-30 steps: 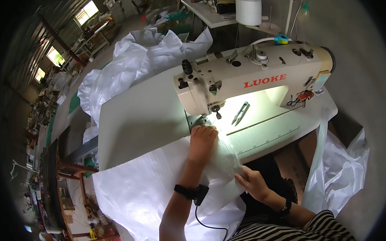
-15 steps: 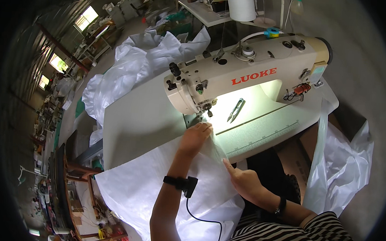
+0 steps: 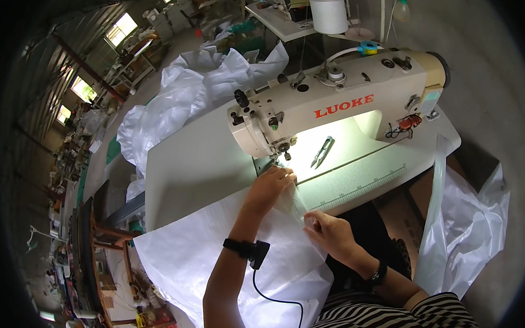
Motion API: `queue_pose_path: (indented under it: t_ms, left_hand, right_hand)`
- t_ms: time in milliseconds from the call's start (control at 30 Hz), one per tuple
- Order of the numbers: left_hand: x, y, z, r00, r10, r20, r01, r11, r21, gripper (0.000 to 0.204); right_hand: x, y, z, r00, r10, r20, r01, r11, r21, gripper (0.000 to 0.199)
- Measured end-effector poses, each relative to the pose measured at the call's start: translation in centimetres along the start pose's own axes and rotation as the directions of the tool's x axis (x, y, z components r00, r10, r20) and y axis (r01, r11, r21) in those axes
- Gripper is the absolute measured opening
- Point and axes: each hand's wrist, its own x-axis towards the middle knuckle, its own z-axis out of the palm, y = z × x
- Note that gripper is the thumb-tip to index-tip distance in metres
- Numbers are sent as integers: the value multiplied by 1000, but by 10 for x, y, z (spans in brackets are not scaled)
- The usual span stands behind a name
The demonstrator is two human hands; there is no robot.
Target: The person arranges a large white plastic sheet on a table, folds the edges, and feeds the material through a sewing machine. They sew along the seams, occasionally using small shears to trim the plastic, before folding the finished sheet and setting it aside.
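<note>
A white plastic sheet lies over the front of the sewing machine's table and hangs toward me. My left hand is right in front of the needle area, its fingers bent together on the sheet's edge. Part of the sheet beneath that hand is hidden. Farther down the same edge, at the table's front, my right hand pinches the sheet between thumb and curled fingers. The sewing machine is cream-coloured, with a lit needle area. Thread snips lie on the bed under its arm.
Bunched white sheeting is heaped behind the machine table. More white plastic hangs at the right. A white thread cone stands at the back. Wooden framing stands at the left. A cable runs from my left wrist strap.
My right hand has gone from a pointing index finger on the sheet's edge to a pinch with curled fingers. The left hand stays by the needle. The whole view has shifted slightly.
</note>
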Motion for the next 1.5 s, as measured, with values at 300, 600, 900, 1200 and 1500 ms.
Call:
queue_pose_path:
  t_ms: [300,600,900,1200,1500]
  left_hand:
    - [-19,-3,-6,988,-131,88,116,981,158,28]
    - [-31,28,4,957,-277,-85,286,949,130,54]
    - [-16,8,1,938,-342,-60,343,939,8,50]
    - [-24,38,17,882,-440,-169,458,885,83,43]
    - [-26,27,16,904,-403,-144,411,911,32,43]
  right_hand:
    - [3,-5,31,974,-218,62,214,797,-565,50]
    - [29,-12,28,981,-154,122,190,902,-387,48]
    - [56,-12,32,982,-112,152,170,876,-452,43]
    - [57,-10,26,976,-135,174,201,866,-459,44]
    - [143,15,-29,960,-257,-106,196,895,-400,31]
